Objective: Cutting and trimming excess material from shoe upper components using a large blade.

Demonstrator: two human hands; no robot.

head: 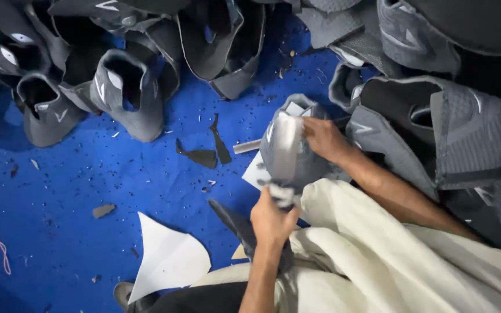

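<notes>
A grey fabric shoe upper [288, 148] with a pale sole-side strip sits between my two hands, just above my lap. My left hand [271, 219] grips its lower end, fingers closed on the edge. My right hand [323, 139] clasps its upper right side. The upper is tilted with its bottom facing me. A small metal tool or rod [246, 146] pokes out to the left of it on the blue mat [88, 191].
Piles of grey shoe uppers lie at the top left [126, 95] and the right [436, 127]. Dark scraps [201, 155], a white paper piece [169, 258] and small trimmings litter the mat. Cream cloth [389, 255] covers my lap.
</notes>
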